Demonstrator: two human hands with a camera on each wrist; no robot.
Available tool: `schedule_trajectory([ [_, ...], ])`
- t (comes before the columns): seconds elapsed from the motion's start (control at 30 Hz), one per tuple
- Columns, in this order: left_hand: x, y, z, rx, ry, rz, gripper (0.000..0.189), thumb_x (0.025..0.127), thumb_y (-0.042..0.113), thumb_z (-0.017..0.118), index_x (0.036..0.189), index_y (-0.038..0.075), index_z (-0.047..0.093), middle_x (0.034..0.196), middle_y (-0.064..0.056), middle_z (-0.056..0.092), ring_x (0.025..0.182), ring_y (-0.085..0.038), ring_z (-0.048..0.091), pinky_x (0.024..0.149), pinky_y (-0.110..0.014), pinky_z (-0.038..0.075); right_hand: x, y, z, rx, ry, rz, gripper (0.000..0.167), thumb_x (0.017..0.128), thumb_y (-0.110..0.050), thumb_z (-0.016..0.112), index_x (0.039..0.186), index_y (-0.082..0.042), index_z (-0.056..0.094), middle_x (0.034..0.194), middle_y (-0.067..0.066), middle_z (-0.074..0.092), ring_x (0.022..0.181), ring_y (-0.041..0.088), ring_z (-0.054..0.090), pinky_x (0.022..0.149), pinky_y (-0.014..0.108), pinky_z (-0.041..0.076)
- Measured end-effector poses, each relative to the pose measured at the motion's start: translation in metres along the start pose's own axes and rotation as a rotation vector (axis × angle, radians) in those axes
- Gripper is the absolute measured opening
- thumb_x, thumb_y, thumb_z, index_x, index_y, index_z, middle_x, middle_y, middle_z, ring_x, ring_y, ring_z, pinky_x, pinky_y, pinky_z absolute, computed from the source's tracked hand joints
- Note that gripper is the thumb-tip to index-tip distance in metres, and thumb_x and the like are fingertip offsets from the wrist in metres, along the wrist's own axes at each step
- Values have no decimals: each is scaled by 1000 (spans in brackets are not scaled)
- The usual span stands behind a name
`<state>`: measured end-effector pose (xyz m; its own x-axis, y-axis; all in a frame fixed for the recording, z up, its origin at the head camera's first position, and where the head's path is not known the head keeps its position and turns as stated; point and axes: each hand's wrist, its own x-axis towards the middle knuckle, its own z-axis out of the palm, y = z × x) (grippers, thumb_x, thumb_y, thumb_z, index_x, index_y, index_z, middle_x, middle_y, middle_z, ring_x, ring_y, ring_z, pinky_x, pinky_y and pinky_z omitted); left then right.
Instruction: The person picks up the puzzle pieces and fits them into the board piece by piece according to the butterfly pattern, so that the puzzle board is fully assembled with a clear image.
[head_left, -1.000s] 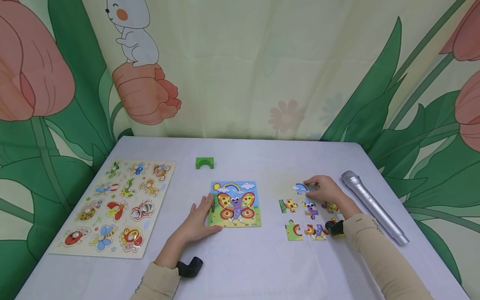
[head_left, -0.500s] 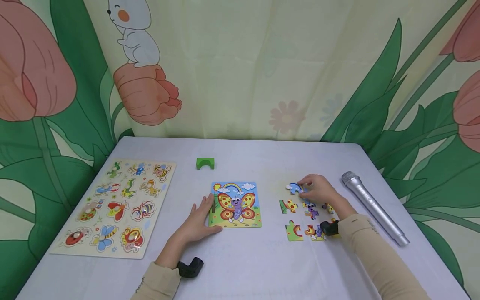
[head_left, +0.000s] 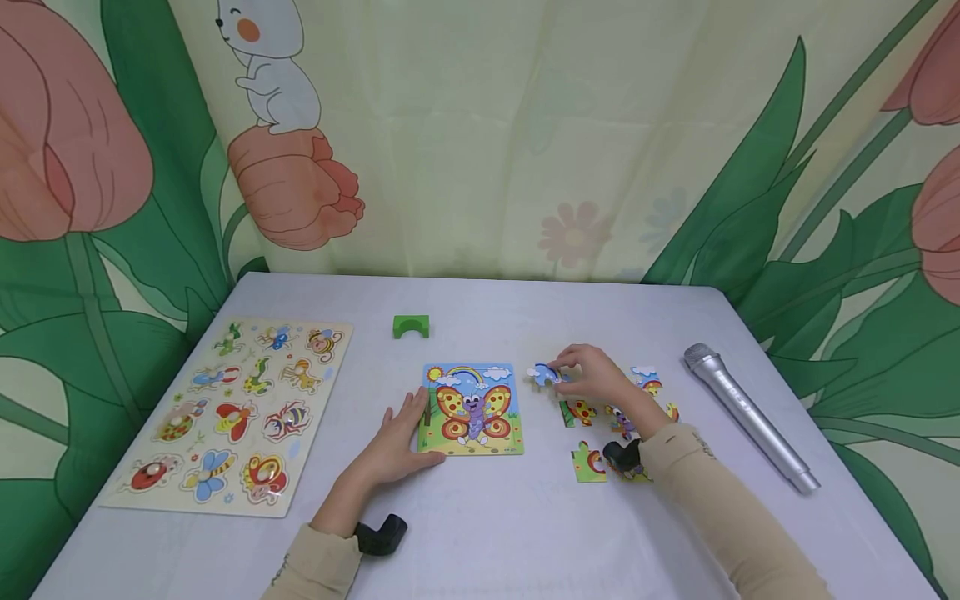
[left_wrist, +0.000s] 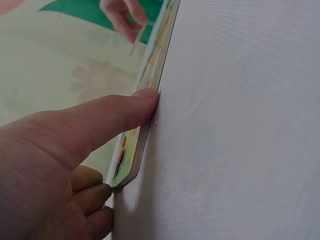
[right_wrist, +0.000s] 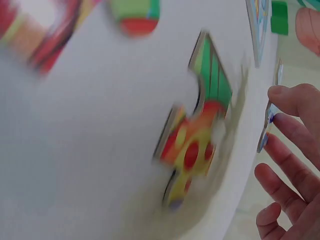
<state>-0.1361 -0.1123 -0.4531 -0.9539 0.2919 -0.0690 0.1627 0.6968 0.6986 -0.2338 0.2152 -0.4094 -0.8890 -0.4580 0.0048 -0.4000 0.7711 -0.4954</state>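
Note:
My right hand (head_left: 596, 372) pinches a blue jigsaw piece (head_left: 543, 374) with cloud and rainbow print, just right of the butterfly puzzle board (head_left: 472, 417). In the right wrist view, the thumb and fingers hold this thin piece (right_wrist: 267, 122) by its faces, clear of the cloth. My left hand (head_left: 390, 442) rests at the board's lower left corner, fingers spread along the left side and thumb at the near edge. Up close in the left wrist view, the thumb (left_wrist: 115, 112) touches the board's edge (left_wrist: 142, 135). Other jigsaw pieces (head_left: 588, 462) lie under and around the right forearm, some partly hidden.
A wooden insect peg board (head_left: 232, 417) lies at the left of the white table (head_left: 480, 533). A green arch block (head_left: 411, 326) stands behind the butterfly board. At the right lies a silver microphone (head_left: 750, 417), beside the right sleeve. A printed curtain hangs behind.
The right hand has carried the rainbow piece leftward from the group of pieces towards the butterfly board, uncovering a cloud piece at the back right. The left hand stays in place.

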Motion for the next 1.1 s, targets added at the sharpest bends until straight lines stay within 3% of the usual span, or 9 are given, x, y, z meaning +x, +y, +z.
schedule_trajectory([
  [0.27,0,1,0,-3,2,2,96,75,28,75,145,0,15,150,-15,16,138,-28,7,110,-48,-2,19,-25,24,31,-22,-24,34,75,-17,75,106,-6,69,103,6,59,98,24,52,89,42,44],
  [0.63,2,0,2,12,1,-3,97,75,30,75,145,2,15,150,-14,16,139,-27,6,111,-47,-1,38,-44,45,-16,-15,-143,32,73,-16,74,103,-7,70,98,5,61,93,20,54,85,36,45],
  [1.1,1,1,-1,-2,-7,-13,96,76,30,74,146,2,15,150,-15,17,139,-28,6,111,-48,-1,57,-73,58,9,-88,-47,33,77,-21,74,108,-11,69,103,3,57,95,18,51,86,34,44],
])
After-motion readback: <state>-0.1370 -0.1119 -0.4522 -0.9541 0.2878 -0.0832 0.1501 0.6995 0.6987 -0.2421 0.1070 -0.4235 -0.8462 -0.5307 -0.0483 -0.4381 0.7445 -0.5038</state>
